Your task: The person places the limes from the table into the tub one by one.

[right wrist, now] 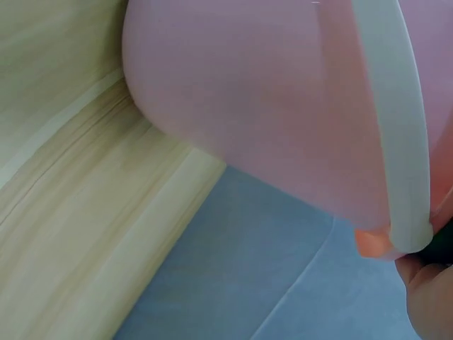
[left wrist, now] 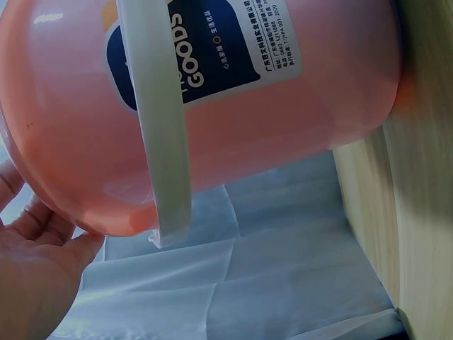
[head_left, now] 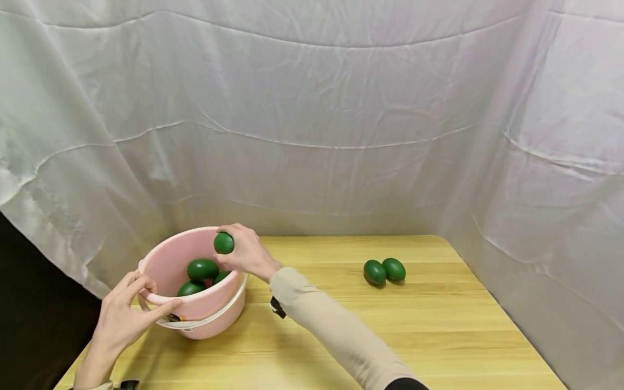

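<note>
A pink bucket point(head_left: 163, 254) with a white handle point(left wrist: 159, 120) stands at the table's left side, and several dark green egg-shaped avocados point(head_left: 202, 269) lie inside it. My left hand point(head_left: 119, 314) pinches the bucket's near-left rim, thumb outside and fingers over the edge. At the far right rim my right hand point(head_left: 248, 252) holds another green avocado point(head_left: 224, 243) between thumb and fingers, over the bucket's mouth. In the right wrist view only part of that hand point(right wrist: 432, 301) shows, beside the rim. A printed label point(left wrist: 233, 42) is on the bucket's wall.
Two more green avocados point(head_left: 384, 271) lie side by side on the right part of the wooden table point(head_left: 439, 325). Grey-white cloth point(head_left: 312, 179) hangs behind the table and along its sides. A dark area point(head_left: 34, 303) borders the left.
</note>
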{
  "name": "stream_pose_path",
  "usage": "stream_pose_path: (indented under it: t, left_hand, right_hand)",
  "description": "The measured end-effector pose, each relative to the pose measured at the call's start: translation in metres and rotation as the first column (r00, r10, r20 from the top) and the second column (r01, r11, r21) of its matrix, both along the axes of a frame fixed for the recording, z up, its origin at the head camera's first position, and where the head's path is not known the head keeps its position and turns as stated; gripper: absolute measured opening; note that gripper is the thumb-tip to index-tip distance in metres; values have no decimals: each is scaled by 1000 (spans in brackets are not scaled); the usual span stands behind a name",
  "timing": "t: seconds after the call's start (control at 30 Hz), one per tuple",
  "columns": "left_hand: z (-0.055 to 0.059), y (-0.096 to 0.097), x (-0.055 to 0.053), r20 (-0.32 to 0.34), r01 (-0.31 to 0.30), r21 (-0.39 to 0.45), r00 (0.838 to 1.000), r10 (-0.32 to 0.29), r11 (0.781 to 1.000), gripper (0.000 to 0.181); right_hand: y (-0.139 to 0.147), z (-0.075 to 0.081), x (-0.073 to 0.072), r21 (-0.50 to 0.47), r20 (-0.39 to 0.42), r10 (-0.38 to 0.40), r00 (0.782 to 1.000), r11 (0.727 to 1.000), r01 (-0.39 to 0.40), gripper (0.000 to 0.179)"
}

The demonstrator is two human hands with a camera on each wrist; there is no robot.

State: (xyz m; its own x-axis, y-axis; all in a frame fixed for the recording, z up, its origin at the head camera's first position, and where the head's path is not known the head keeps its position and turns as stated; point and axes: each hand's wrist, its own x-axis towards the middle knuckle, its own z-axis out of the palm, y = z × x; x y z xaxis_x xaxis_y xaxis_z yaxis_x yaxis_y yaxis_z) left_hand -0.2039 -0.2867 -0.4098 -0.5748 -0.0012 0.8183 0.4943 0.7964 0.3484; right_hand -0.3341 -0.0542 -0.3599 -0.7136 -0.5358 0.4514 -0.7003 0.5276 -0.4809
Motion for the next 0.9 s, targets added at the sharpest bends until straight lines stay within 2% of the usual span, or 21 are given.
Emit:
stream_pose_path:
  t: [0.33,0.57,0.9]
  left_hand:
    - [-1,0,1,13,-3,13,1000,3,1000,50]
    - [-1,-1,1,25,-9,21,1000,8,1000,50]
    - [0,-1,1,27,-7,21,1000,7,1000,49]
  right_hand:
    - [-6,-3,0,12,-11,0,1000,1000,1,56]
    - [-6,-3,1,26,-62,-5,998,1000,6,50]
    - [-2,-8,2,-56,-33,-44,998,998,42,34]
